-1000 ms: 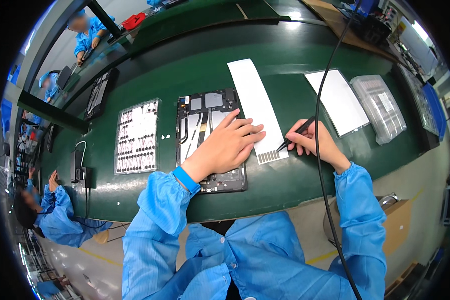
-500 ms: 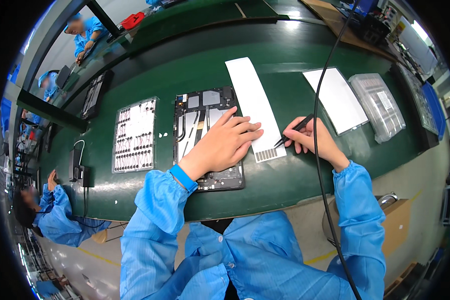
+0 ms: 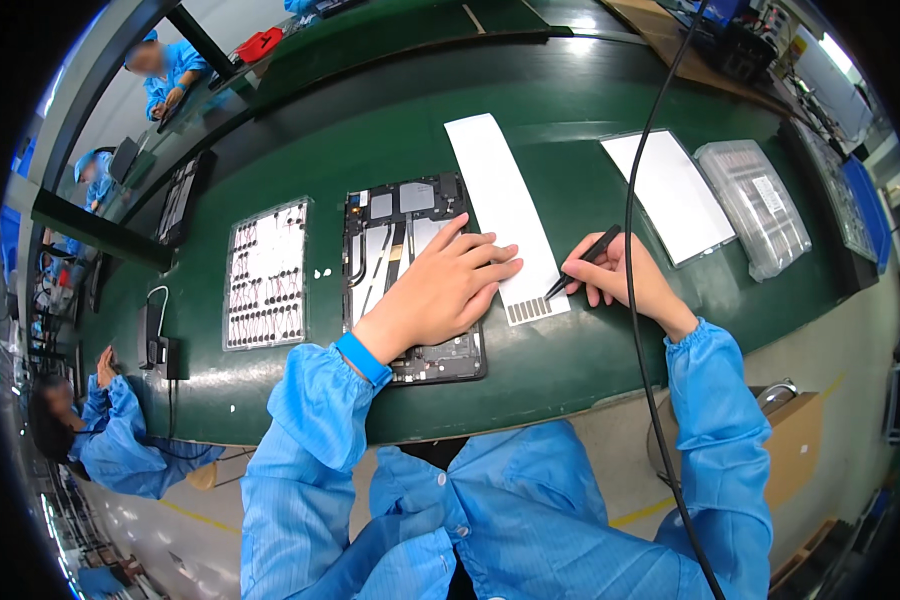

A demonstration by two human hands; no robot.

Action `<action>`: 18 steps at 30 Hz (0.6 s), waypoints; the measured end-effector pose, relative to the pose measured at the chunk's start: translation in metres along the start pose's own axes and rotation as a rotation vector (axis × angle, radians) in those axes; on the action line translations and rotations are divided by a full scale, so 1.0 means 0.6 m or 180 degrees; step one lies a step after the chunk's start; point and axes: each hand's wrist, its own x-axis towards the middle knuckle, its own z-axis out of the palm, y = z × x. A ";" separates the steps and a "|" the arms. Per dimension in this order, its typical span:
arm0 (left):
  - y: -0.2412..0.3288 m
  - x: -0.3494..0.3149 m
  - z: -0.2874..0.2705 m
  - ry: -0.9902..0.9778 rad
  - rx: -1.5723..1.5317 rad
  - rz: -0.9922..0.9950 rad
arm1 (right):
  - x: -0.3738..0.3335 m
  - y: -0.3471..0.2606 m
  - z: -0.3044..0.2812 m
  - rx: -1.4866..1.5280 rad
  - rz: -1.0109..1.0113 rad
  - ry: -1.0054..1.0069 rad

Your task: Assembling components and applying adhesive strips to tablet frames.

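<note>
My left hand [image 3: 443, 285] lies flat with fingers apart across an opened laptop-like device [image 3: 440, 362], its fingertips resting on a long white paper strip [image 3: 505, 190]. Along the strip's near end runs a row of small grey rectangular pieces [image 3: 528, 310]. Pinched in my right hand [image 3: 625, 272] is a pair of black tweezers [image 3: 592, 252]. Their tips point down to the left and meet the right end of that row; whether they grip a piece is too small to tell. A blue band circles my left wrist.
Left of the device lies a clear tray [image 3: 267, 275] of small black parts with red wires. To the right are a white sheet [image 3: 670, 195] and clear plastic trays [image 3: 755, 210]. A black cable [image 3: 631, 230] hangs across the view by my right hand. Co-workers sit at left.
The whole view has shifted slightly. My left hand stays on the strip, and the tweezers' tips remain at the right end of the row.
</note>
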 end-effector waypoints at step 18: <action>-0.006 -0.011 -0.017 -0.0025 -0.0219 0.0256 | 0.065 0.014 0.007 0.1362 -0.0418 0.0649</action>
